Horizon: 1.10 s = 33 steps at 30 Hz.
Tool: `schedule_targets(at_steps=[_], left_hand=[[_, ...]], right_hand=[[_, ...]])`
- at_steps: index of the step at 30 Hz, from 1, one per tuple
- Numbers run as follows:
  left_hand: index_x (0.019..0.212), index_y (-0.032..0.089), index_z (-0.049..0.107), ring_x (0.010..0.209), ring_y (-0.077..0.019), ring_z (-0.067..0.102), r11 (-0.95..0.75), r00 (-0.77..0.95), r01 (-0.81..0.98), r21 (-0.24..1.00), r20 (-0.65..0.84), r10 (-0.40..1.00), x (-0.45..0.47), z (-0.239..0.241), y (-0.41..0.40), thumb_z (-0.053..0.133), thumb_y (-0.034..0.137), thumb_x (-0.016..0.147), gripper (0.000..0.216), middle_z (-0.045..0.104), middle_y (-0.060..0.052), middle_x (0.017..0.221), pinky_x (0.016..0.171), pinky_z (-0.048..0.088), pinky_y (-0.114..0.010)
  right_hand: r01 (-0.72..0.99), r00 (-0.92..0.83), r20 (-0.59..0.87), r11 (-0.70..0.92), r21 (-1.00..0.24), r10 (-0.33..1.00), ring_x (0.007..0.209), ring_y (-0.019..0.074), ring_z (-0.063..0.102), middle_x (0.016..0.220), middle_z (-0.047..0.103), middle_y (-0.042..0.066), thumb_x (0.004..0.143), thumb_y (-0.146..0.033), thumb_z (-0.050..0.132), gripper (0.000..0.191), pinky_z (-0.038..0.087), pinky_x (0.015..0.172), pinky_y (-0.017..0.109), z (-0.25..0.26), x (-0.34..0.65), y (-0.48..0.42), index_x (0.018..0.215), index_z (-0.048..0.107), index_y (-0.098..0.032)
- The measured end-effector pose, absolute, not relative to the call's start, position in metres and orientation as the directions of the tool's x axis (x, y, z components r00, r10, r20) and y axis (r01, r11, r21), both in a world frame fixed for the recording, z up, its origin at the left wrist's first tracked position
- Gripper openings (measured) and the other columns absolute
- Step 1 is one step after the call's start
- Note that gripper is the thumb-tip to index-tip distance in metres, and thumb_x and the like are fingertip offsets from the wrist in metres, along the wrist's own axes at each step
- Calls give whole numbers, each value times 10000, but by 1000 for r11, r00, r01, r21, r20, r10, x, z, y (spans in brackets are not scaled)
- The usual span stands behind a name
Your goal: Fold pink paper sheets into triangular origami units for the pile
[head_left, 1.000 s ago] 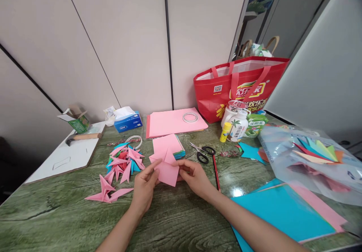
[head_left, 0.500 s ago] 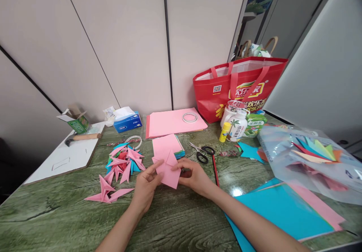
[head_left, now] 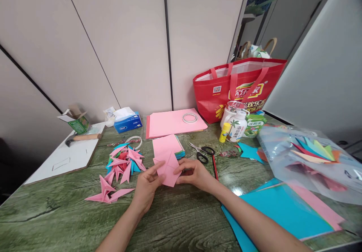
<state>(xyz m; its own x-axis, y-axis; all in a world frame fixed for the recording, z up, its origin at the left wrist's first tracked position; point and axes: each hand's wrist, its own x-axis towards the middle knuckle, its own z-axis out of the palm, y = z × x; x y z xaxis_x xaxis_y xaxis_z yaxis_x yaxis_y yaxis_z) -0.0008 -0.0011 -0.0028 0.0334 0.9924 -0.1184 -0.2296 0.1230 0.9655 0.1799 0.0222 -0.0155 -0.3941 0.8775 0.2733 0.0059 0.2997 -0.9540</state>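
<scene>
Two bare hands meet over a green wood-grain table point(head_left: 183, 225), seen from above. Between them is a pink paper point(head_left: 169, 170), partly folded into a diamond shape with creased flaps, held just above the table near its middle. The left hand point(head_left: 147, 187) pinches the paper's left edge, thumb on top and fingers curled beneath. The right hand point(head_left: 195, 173) grips the right edge the same way, fingers closed on the paper.

Just behind the paper lies a stack point(head_left: 168, 145) of pink squares with other colours below. To the left is a pile point(head_left: 124, 161) of folded pink, red and blue points, with one pink piece lying apart nearer the viewer. Scissors point(head_left: 203, 153) and a red pencil point(head_left: 215, 169) lie just right of the right hand.

Farther back are large pink sheets point(head_left: 172, 124) with a tape ring point(head_left: 190, 117) on them, a tissue box point(head_left: 128, 120), a red bag point(head_left: 240, 88), a white bottle point(head_left: 236, 125) and a glue stick point(head_left: 224, 132). At far left a hammer point(head_left: 83, 137) rests on a white board point(head_left: 65, 157). At right are a clear plastic bag point(head_left: 283, 146) of coloured paper and a blue sheet point(head_left: 279, 214).
</scene>
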Motion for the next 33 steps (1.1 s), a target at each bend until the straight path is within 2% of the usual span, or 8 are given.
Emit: schedule_targets(at_steps=[4, 10, 14, 23, 26, 30, 33], left_hand=[[992, 134, 656, 508, -68, 459, 162, 49, -275, 948, -155, 987, -1, -2, -1, 749, 157, 534, 468, 558, 27, 550, 482, 366, -176], [981, 187, 660, 668, -110, 560, 239, 122, -351, 905, -209, 970, -3, -3, 0, 736, 127, 554, 438, 669, -32, 820, 608, 441, -215], [993, 172, 652, 659, -115, 572, 260, 151, -339, 904, -221, 964, -4, -3, 0, 732, 123, 568, 436, 680, -42, 827, 600, 449, -218], [994, 169, 648, 738, -138, 605, 312, 203, -380, 871, -251, 946, -5, -1, 0, 722, 101, 579, 427, 676, -56, 925, 660, 483, -237], [985, 175, 653, 709, -119, 602, 293, 185, -360, 886, -240, 953, -4, 0, 0, 725, 105, 574, 423, 674, -39, 913, 644, 484, -219], [965, 178, 667, 738, -144, 598, 255, 180, -381, 889, -199, 963, -1, 3, -2, 723, 148, 584, 386, 671, -24, 830, 762, 482, -320], [950, 174, 679, 762, -164, 589, 233, 166, -383, 894, -182, 969, 1, 3, -3, 708, 196, 614, 338, 669, -48, 836, 774, 472, -342]], right_hand=[[-74, -407, 305, 302, -951, 861, 785, 159, 570, 864, 608, 31, 609, -308, 721, 180, 436, 724, 285, -19, 181, 25, 768, 709, -225], [-69, -442, 306, 309, -949, 843, 797, 157, 554, 871, 586, 24, 586, -319, 734, 193, 434, 676, 263, -17, 182, 24, 758, 706, -236], [-28, -462, 308, 334, -942, 831, 826, 165, 538, 880, 573, 27, 552, -310, 755, 218, 428, 662, 253, -14, 181, 21, 746, 701, -226], [-25, -507, 317, 353, -935, 802, 886, 179, 530, 970, 561, 34, 562, -318, 748, 219, 429, 746, 284, -8, 181, 17, 763, 704, -242], [22, -447, 299, 344, -939, 843, 797, 158, 540, 862, 587, 26, 614, -335, 712, 156, 423, 692, 264, -9, 178, 17, 698, 695, -205], [2, -284, 185, 194, -981, 941, 546, 104, 502, 611, 552, -18, 658, -382, 659, 227, 405, 534, 228, -12, 170, 16, 667, 620, -159], [-39, -238, 137, 132, -991, 962, 509, 100, 498, 580, 548, -23, 639, -381, 668, 245, 402, 499, 222, -13, 167, 15, 664, 583, -153]])
